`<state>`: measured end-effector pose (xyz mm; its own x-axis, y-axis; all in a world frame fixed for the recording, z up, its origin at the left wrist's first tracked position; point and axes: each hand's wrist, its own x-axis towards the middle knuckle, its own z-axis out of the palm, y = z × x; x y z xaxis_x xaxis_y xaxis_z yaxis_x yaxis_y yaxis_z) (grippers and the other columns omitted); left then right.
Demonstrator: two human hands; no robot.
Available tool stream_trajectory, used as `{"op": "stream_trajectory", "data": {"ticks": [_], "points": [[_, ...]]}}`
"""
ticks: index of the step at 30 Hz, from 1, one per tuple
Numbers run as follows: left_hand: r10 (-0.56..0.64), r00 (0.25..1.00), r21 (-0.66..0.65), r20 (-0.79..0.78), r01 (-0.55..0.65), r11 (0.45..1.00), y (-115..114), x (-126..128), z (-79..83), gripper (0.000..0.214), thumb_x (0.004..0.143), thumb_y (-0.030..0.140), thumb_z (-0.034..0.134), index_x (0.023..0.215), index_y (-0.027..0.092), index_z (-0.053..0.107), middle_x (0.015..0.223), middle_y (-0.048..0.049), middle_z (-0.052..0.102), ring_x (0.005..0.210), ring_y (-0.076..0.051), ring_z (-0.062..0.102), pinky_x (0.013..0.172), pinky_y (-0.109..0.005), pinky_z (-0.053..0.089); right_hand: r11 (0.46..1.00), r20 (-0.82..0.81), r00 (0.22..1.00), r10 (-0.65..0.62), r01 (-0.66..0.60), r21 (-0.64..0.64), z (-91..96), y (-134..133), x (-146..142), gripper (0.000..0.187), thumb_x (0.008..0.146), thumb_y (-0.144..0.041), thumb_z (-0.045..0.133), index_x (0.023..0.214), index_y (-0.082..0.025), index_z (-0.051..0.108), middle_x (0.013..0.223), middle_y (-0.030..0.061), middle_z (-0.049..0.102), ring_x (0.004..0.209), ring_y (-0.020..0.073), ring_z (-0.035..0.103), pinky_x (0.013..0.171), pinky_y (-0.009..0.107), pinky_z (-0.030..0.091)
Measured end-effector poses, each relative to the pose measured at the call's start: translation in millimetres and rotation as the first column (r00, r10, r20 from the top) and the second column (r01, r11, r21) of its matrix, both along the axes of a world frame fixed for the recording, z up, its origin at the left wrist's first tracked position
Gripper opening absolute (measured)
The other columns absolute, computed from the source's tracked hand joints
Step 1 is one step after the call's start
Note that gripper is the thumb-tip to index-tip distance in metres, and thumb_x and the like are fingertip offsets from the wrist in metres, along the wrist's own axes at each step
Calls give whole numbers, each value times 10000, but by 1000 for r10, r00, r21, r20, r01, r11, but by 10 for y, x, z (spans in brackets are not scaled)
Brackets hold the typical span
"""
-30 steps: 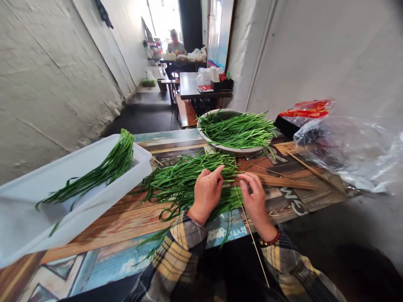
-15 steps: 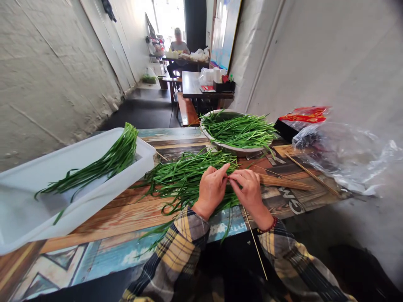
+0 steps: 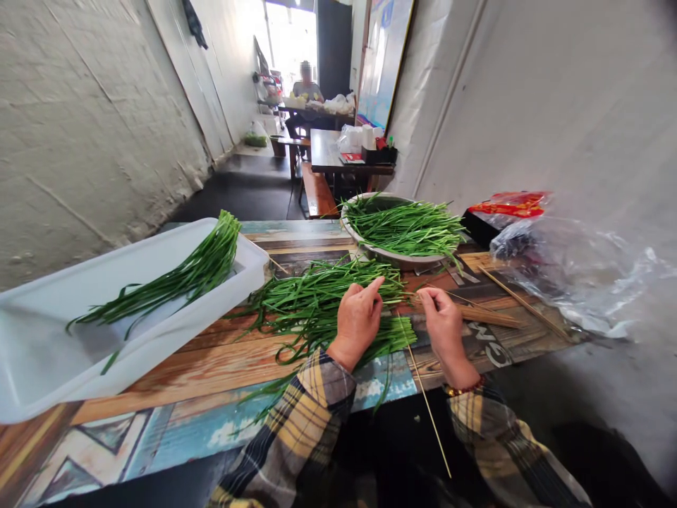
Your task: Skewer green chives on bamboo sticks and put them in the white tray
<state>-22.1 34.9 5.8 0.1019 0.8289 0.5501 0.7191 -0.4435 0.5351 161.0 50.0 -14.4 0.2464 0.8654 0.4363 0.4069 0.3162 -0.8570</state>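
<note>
My left hand (image 3: pixel 360 321) lies over a loose pile of garlic chives (image 3: pixel 312 293) on the table. Its index finger points out and the other fingers curl in; what they hold, if anything, is hidden. To its right, my right hand (image 3: pixel 444 321) is pinched at thumb and forefinger, with something thin and too small to make out at the tips. A thin bamboo skewer (image 3: pixel 426 391) slants from the cut chive ends past the table's near edge, between my two wrists. Several more skewers (image 3: pixel 489 316) lie bundled beyond my right hand.
A white plastic tub (image 3: pixel 254 271) at the left holds a chive bunch (image 3: pixel 211 257). A round basin (image 3: pixel 346 219) heaped with chives stands at the back. Clear plastic bags (image 3: pixel 576 268) lie at the right. Farther off, a person (image 3: pixel 307 88) sits at another table.
My right hand has drawn away to the right from my left hand, opening a gap between them. The cut chive ends and the skewer's upper part now show. The view has shifted slightly.
</note>
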Motion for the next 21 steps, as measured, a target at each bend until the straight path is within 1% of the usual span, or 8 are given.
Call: {"op": "stream_trajectory", "data": {"ticks": [3,6,9,12,16,19,21], "points": [[5,1000,-5,-1,-5,1000,9,-2,-6,461,847,102,519,1302,168,518,861,-22,700,820,-193,523,786,-326,437,1000,-64,998,-11,11,-1,66,34,114,294,856,-448,574,881,-173,673,855,42,670,804,188,585,788,319,437],[9,1000,-5,-6,-9,1000,19,-9,-14,453,849,100,512,1297,160,522,854,-24,699,813,-192,521,788,-327,440,998,-170,984,52,-54,-11,139,73,146,300,833,-458,596,881,-178,690,879,48,686,844,198,601,817,334,440],[13,1000,-11,-25,-13,1000,25,-18,-26,461,844,100,511,1301,159,519,874,-24,703,807,-190,515,782,-326,442,992,-239,964,114,-122,-22,223,88,102,302,822,-463,599,864,-183,704,885,57,706,876,210,616,847,356,443],[10,999,-42,-52,-12,999,21,-26,-42,494,820,81,521,1305,169,513,874,-17,703,810,-187,514,777,-321,444,984,-253,955,158,-172,-37,342,73,10,308,827,-464,587,870,-185,711,905,66,720,883,216,628,841,365,453],[2,996,-87,-90,-10,996,4,-20,-68,490,808,81,526,1289,174,524,857,-18,700,815,-191,522,758,-318,453,971,-220,949,224,-237,-32,571,73,-166,333,870,-471,523,867,-194,708,917,64,722,900,214,631,785,344,465],[-4,993,-121,-121,-11,993,-7,-8,-84,474,809,84,516,1271,185,539,839,-19,697,804,-188,530,732,-304,455,963,-202,942,269,-266,39,752,142,-358,351,880,-466,509,757,-190,687,971,72,703,961,216,613,814,343,452],[0,991,-135,-135,-18,991,-13,-2,-90,462,811,87,511,1258,193,549,835,-19,697,805,-187,533,724,-297,454,954,-226,927,299,-287,86,854,215,-518,319,844,-443,575,679,-184,661,975,72,687,948,208,607,814,336,445]]}}
